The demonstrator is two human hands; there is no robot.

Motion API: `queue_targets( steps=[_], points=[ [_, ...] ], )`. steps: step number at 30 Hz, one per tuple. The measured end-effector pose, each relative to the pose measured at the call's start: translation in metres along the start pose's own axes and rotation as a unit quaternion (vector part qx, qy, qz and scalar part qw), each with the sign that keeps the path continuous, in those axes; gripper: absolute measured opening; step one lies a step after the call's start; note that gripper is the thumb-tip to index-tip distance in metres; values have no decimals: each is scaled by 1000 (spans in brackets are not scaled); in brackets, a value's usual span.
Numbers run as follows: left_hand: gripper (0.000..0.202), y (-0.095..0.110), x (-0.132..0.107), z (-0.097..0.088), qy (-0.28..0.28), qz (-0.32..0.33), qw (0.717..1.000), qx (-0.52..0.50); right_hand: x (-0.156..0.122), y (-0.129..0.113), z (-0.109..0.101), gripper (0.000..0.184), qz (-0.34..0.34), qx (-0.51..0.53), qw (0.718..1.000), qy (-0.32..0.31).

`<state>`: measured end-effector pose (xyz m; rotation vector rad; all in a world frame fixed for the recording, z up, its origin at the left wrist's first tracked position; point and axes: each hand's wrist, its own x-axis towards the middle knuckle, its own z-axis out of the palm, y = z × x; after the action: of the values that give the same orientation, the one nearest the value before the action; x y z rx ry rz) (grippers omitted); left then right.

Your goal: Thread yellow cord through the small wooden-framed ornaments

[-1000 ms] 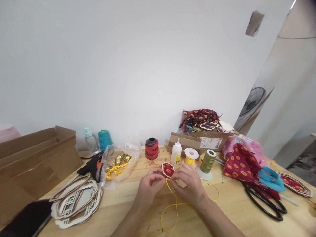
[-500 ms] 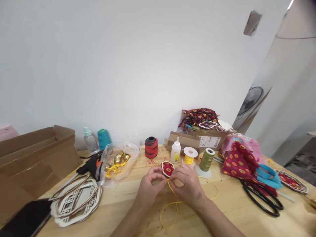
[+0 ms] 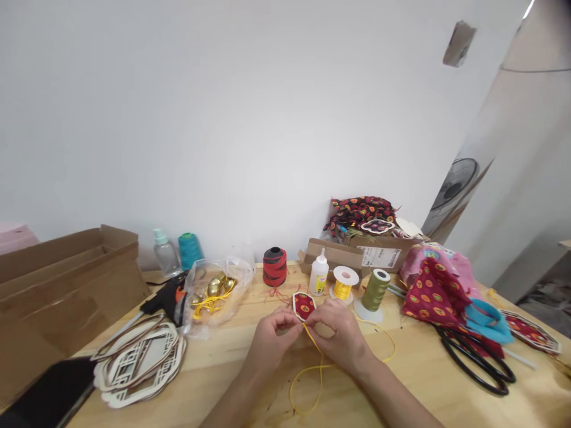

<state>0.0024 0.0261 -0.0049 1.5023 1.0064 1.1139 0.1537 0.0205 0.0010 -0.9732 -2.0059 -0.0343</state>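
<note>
Two hands: the left hand [image 3: 272, 337] and right hand [image 3: 339, 333] are closed, gripping the yellow cord [image 3: 320, 380] between them.
Ornament: the red fabric-faced ornament [image 3: 304, 306] is pinched at its near edge, just far of both hands.

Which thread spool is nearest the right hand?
The white-flanged spool of yellow cord, just beyond the right hand; the olive-green thread cone and red-and-black spool stand farther away.

Left hand [image 3: 272, 337]: fingers [image 3: 285, 314] curled, pinching toward 2 o'clock
Right hand [image 3: 339, 336]: fingers [image 3: 323, 312] curled, pinching toward 10 o'clock
Gap: hands almost touching
</note>
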Motion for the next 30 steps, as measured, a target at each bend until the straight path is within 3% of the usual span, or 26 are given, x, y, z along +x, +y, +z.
queue_targets(
  steps=[7, 15, 19, 26, 30],
  points=[
    [15, -2, 0, 3, -20, -68, 997, -38, 0, 1, -8, 7, -67, -60, 996, -5],
    [17, -4, 1, 1, -24, -65, 997, -38, 0, 1, -7, 9, -112, -99, 989, -2],
    [17, -3, 1, 1, -29, -75, 996, -37, -1, 0, -7, 13, -132, -134, 982, -35],
    [17, -8, 3, -1, -31, -81, 995, -48, -1, 1, -7, 8, -42, -62, 997, 17],
    [16, -8, 3, -1, -25, -83, 995, -46, 1, 0, -7, 9, -48, -60, 997, 4]
  ],
)
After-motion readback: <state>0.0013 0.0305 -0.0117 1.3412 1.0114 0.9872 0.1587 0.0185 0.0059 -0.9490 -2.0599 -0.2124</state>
